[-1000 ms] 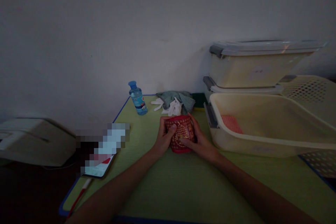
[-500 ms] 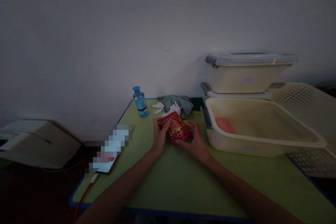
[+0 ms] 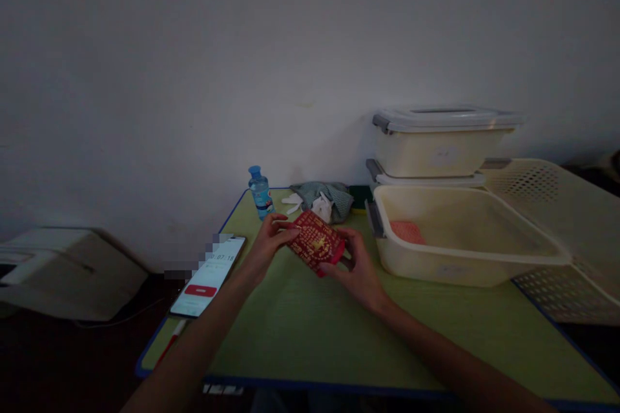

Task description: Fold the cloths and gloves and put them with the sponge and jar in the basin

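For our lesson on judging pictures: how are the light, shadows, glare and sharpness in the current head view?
Head view: dim overall, near black at lower left; the phone screen is brightest, with blocky pixels over its upper left edge; faint shadow on the wall beside the boxes; slight glare on the top lid; gold print on the red object is visible but soft.

Red drum-shaped piece (image 3: 314,239), gold characters and gold emblem on side; tilted, plain red rim (image 3: 341,250) toward four o'clock; held over counter (image 3: 290,329).
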Demonstrator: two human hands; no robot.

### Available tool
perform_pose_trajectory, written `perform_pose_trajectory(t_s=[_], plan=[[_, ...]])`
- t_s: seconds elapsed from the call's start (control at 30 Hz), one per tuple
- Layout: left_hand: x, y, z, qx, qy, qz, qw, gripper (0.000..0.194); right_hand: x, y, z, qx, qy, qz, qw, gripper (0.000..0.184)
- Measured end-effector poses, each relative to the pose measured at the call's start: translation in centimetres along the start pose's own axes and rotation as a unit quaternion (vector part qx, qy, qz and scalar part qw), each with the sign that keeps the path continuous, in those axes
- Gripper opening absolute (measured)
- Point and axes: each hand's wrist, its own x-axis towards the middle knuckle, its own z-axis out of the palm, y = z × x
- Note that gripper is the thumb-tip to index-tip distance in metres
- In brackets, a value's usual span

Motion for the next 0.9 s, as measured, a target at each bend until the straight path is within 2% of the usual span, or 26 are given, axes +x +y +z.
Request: perform_pose_trajectory(t_s=[0.1, 0.23, 0.33, 0.47, 0.63, 0.8, 0.9], plan=[[-0.9, 2.6, 0.0, -0.006, -0.017, 0.038, 0.999, 0.048, -0.6, -2.5, 1.1, 0.007, 0.007, -0.024, 1.000, 0.061], [-1.7, 6.1, 1.3, -0.012, -0.046, 0.085, 0.995, 0.048, -1.0, -6.4, 1.9, -0.004, -0.012, -0.082, 0.997, 0.067], [-1.9, 8.3, 2.9, -0.015, -0.071, 0.123, 0.990, 0.050, -0.4, -9.1, 1.3, -0.015, -0.038, -0.117, 0.992, 0.077], [-1.4, 10.1, 5.6, -0.030, -0.103, 0.164, 0.981, 0.050, 1.0, -11.7, -0.6, -0.031, -0.060, -0.132, 0.989, 0.090], [-0.7, 10.3, 9.4, -0.049, -0.156, 0.183, 0.969, 0.046, 2.5, -13.7, -4.2, -0.061, -0.078, -0.138, 0.986, 0.099], [0.6, 8.4, 12.8, -0.094, -0.205, 0.181, 0.957, 0.056, 3.1, -14.0, -8.0, -0.089, -0.073, -0.126, 0.985, 0.108], [1.7, 7.2, 14.7, -0.091, -0.237, 0.175, 0.951, 0.055, 3.1, -13.9, -10.2, -0.113, -0.065, -0.123, 0.984, 0.114]])
